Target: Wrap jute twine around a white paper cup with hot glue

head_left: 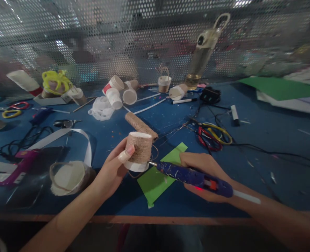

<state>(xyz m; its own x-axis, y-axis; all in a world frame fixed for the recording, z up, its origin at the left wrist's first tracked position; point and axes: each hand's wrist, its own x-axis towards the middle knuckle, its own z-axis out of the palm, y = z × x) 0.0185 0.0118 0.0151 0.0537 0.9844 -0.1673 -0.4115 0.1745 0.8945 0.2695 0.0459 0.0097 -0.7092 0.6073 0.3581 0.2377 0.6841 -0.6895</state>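
Note:
My left hand [115, 164] grips a paper cup [140, 148] wrapped for most of its height in brown twine, with a white band bare near its lower end. In my right hand [207, 171] is a blue hot glue gun [188, 176], a white glue stick [246, 196] poking out of its back end. The metal nozzle touches or nearly touches the cup at the twine's lower edge. Behind the cup lies a roll of twine [140, 124], and a loose strand hangs beside the cup. A green paper strip [157, 183] rests on the table under the glue gun.
Scissors [214, 136] with cords lie at right; a water bottle [200, 56] leans against the perforated metal screen [149, 42]. Paper cups [114, 92] and a small handled basket [164, 82] stand behind. At left are a twine-handled cup [69, 176] and a purple tool [18, 166].

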